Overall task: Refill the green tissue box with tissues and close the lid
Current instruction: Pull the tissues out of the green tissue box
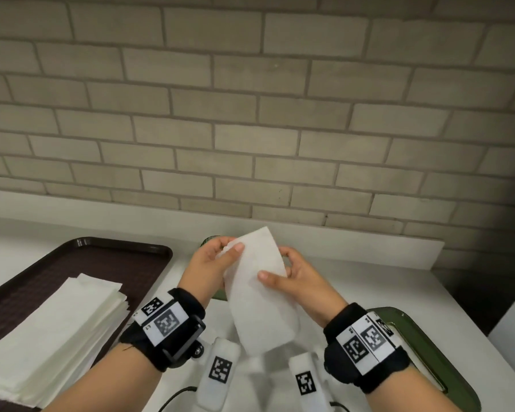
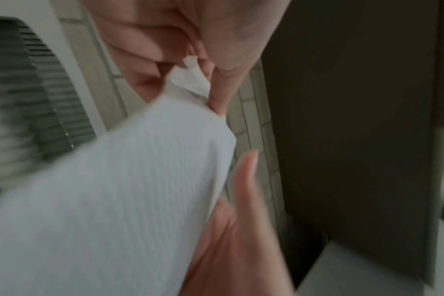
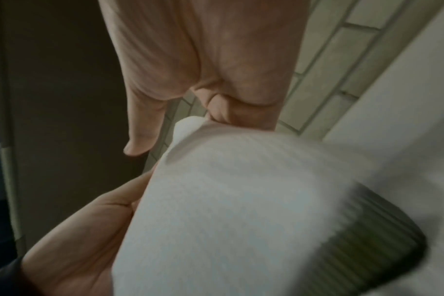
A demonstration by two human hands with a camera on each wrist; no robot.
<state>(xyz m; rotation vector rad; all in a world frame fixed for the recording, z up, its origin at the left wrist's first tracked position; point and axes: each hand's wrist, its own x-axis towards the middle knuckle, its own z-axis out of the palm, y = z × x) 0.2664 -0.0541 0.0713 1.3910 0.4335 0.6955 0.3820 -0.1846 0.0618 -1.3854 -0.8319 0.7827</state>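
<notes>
Both hands hold a folded white tissue (image 1: 259, 295) up in the air over the counter. My left hand (image 1: 220, 257) pinches its upper left corner, with the thumb on the near face. My right hand (image 1: 280, 270) grips its right edge, thumb across the front. Behind and below them only slivers of the green tissue box (image 1: 208, 241) show. The left wrist view shows its ribbed side (image 2: 25, 100), blurred, and the left hand (image 2: 203, 80) pinching the tissue (image 2: 127, 190). In the right wrist view the right hand (image 3: 190, 120) holds the tissue (image 3: 228, 200). The green lid (image 1: 428, 355) lies flat at lower right.
A dark brown tray (image 1: 107, 263) at the left carries a stack of white tissues (image 1: 57, 337). The white counter (image 1: 354, 257) ends at a brick wall (image 1: 250, 114) behind. Two white tagged bars (image 1: 220, 370) and cables lie near the front edge.
</notes>
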